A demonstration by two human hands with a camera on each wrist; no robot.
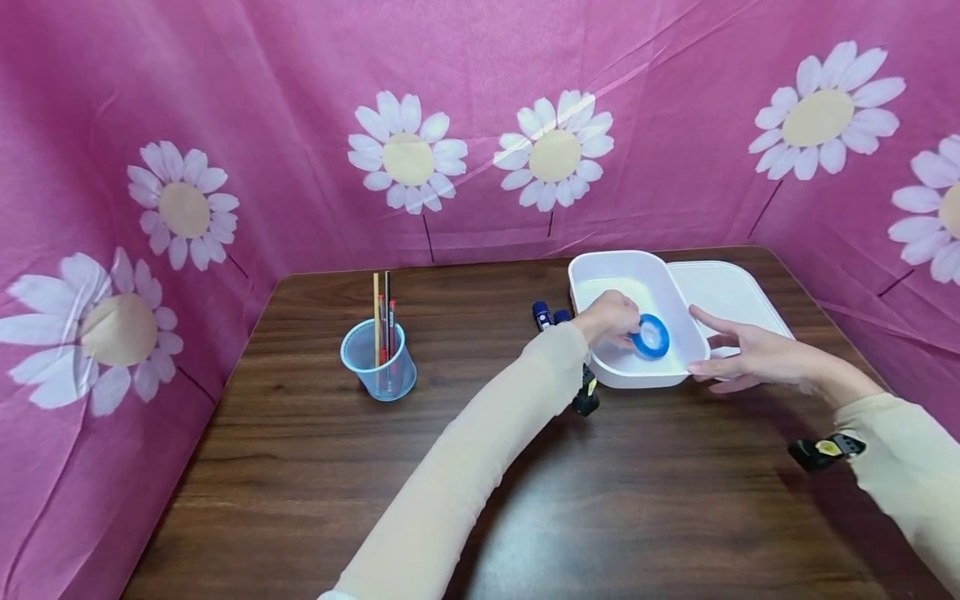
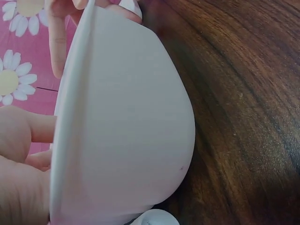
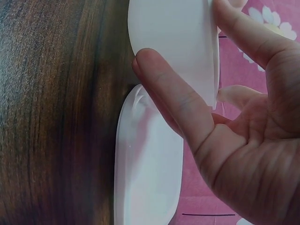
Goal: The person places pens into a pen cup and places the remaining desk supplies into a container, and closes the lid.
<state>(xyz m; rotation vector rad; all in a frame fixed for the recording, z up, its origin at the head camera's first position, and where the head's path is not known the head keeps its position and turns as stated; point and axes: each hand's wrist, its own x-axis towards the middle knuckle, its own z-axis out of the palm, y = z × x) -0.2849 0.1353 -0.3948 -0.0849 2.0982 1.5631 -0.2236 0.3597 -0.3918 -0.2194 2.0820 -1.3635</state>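
Two hands work at the right of the frame. The left hand (image 1: 611, 318) has its grip pinched, as far as the head view shows, on the left edge of a blue tape roll (image 1: 651, 337), which is inside the white box (image 1: 645, 380); the right hand (image 1: 753, 354) keeps its fingers apart, touching the box's right side. The step in hand appears to be handling the roll in the box: setting it down calls for the left grip to part, lifting it out for a firm pinch clear of the rim, with the right hand steadying the wall. Beyond the box, right of center, lies a white lid (image 1: 738, 292); just left are dark-blue-capped items (image 1: 542, 313). Farther left on the surface (image 1: 300, 467), a mesh cup (image 1: 393, 381) holds pencils (image 1: 377, 312).
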